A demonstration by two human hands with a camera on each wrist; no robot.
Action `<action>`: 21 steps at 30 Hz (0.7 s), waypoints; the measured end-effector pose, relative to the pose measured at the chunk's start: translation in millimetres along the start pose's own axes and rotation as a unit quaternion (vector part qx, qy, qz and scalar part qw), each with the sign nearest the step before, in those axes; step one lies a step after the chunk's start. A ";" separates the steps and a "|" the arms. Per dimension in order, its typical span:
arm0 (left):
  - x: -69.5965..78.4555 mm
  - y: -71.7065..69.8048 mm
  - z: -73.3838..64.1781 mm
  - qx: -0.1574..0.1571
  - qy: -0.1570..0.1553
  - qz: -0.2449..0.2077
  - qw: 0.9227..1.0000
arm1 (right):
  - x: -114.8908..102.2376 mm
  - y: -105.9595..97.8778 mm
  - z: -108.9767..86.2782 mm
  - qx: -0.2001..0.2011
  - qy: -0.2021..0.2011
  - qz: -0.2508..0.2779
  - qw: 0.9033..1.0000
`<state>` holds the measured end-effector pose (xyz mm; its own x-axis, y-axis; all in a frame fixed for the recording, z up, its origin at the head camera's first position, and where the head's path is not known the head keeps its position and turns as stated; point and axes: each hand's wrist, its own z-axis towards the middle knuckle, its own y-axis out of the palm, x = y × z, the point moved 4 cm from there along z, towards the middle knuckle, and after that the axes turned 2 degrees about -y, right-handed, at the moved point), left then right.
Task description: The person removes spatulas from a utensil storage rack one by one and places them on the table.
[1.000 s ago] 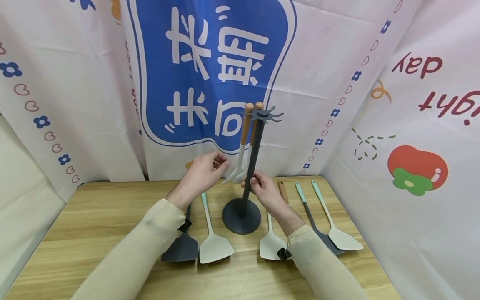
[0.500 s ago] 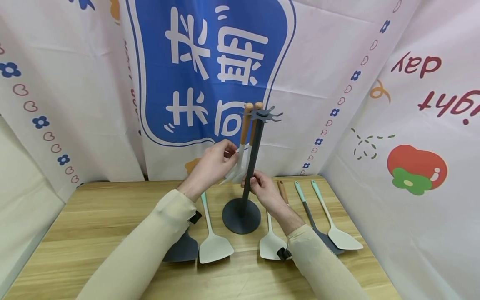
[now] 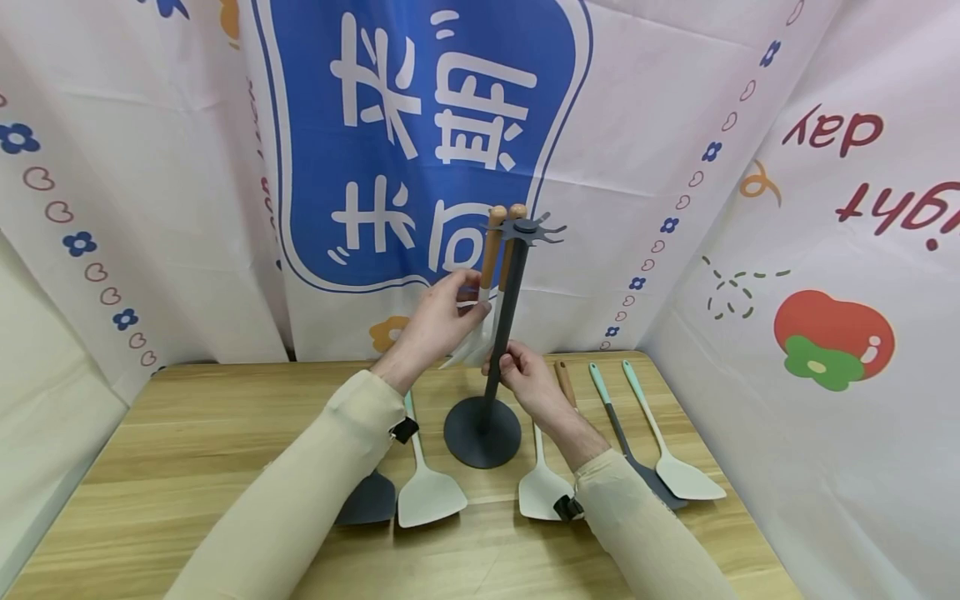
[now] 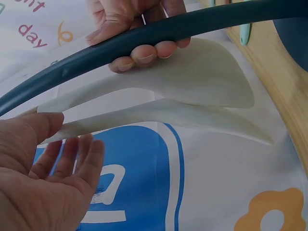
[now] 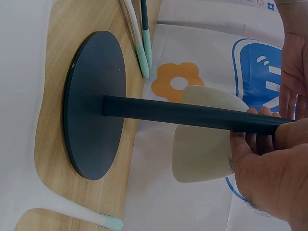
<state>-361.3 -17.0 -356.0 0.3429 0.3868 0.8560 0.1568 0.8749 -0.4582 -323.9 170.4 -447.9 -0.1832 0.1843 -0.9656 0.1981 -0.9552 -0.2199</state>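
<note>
A dark utensil stand [image 3: 508, 308] with a round base and a hooked top stands on the wooden table. Two pale spatulas with wooden handles hang from it at the back left; I see one handle [image 3: 491, 260] beside the other handle [image 3: 517, 213]. My left hand [image 3: 442, 321] pinches the nearer hanging spatula [image 4: 144, 113] just below its wooden grip, thumb on one side and fingers on the other. My right hand [image 3: 532, 379] grips the pole of the stand midway up, fingers curled around it. Behind the pole shows the broad pale blade [image 5: 202, 156] of a hanging spatula.
Left of the base [image 3: 468, 446] lie a dark spatula [image 3: 369, 500] and a pale mint-handled spatula [image 3: 430, 497]. To the right lie a pale spatula [image 3: 542, 492], a dark mint-handled one [image 3: 622, 442] and another pale spatula [image 3: 686, 477]. A printed cloth [image 3: 615, 108] hangs behind the table.
My left hand has moved right and up to the hanging spatula and now pinches its neck. The right hand and the stand have stayed in place.
</note>
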 end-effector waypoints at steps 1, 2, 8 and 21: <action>0.0 0.5 0.5 0.000 0.002 -0.003 1.000 | 0.0 0.0 0.1 0.000 -0.001 0.000 1.000; -0.2 1.0 1.0 0.000 0.004 -0.005 1.000 | 0.1 0.0 0.1 0.000 -0.001 0.000 1.000; -1.2 2.9 2.5 0.004 0.013 -0.010 1.000 | 1.2 -0.5 0.0 0.000 -0.001 -0.001 1.000; -2.0 -5.4 4.6 0.010 0.025 -0.011 1.000 | 3.9 -0.8 1.2 0.003 0.000 -0.003 1.000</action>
<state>-367.1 -21.1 -354.1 0.3859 0.3530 0.8524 0.1465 0.8888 -0.4343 -325.9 171.6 -451.3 -0.1843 0.1908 -0.9642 0.1915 -0.9552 -0.2256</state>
